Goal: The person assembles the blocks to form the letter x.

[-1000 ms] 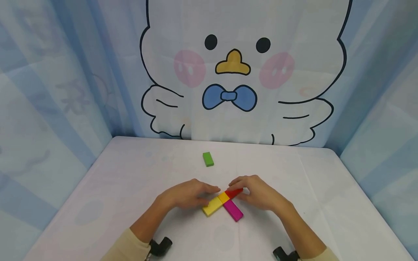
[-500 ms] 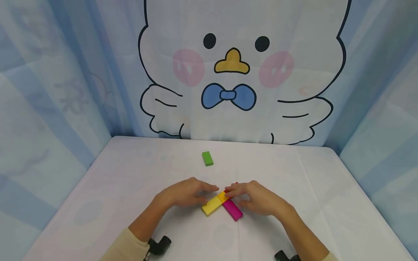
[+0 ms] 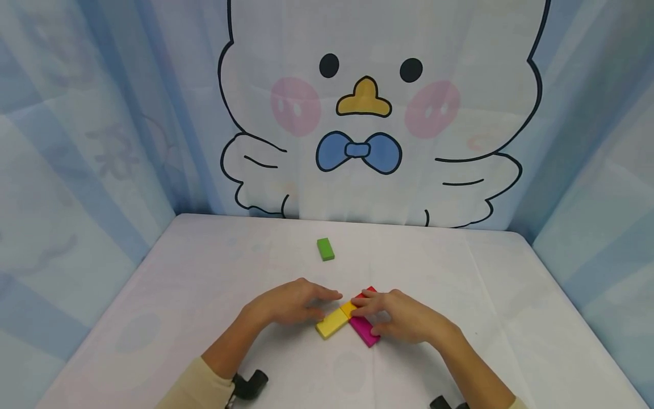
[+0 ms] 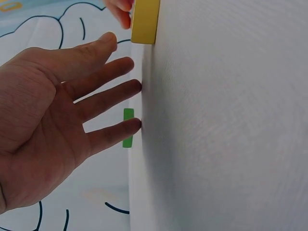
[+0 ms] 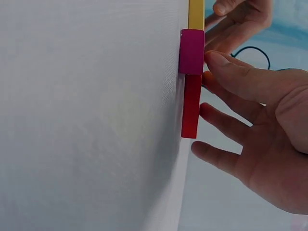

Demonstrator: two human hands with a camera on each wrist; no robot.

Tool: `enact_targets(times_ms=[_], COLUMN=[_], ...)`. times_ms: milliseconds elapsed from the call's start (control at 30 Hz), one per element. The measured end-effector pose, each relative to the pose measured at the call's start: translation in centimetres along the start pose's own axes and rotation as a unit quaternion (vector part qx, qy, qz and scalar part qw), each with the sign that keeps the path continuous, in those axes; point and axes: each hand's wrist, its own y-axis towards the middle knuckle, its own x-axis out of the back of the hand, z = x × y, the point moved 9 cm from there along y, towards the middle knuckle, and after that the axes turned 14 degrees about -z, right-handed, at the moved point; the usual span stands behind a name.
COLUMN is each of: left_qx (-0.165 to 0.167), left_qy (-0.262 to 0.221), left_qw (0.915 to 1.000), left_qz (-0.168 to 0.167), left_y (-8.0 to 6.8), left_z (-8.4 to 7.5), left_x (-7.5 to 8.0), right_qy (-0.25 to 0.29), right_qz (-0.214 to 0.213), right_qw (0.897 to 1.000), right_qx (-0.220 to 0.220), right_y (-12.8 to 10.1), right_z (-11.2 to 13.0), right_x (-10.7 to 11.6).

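Observation:
My right hand hovers low over several joined blocks, its fingertips at the orange block and its thumb at the magenta block. In the right wrist view its fingers spread behind the magenta block and the red block, mostly straight. The far end of the red block shows beyond these fingers in the head view. A yellow block continues the row toward the lower left. Beside it rests my left hand, fingers extended and holding nothing; in the left wrist view the yellow block stands apart from them.
A green block lies alone toward the back of the white-covered table. Behind rises a curtain printed with a cartoon bird. Black wrist mounts show at both forearms.
My right hand has slid from the red block toward the orange and magenta blocks, uncovering the red block's far end. The left hand and the blocks have stayed nearly in place.

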Motion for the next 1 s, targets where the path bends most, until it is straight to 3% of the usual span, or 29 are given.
enact_targets(times_ms=[467, 1000], left_qx=[-0.003, 0.002], left_qy=[0.01, 0.017], left_qw=[0.9999, 0.9994], left_qz=[-0.007, -0.03], left_y=[0.2, 0.4], left_z=[-0.1, 0.9], left_x=[0.2, 1.0], right_qy=[-0.009, -0.006], right_qz=[-0.009, -0.016], right_qw=[1.0, 0.999], right_qx=[-0.025, -0.04], right_y=[0.0, 0.0], right_z=[-0.2, -0.3], right_x=[-0.1, -0.2])
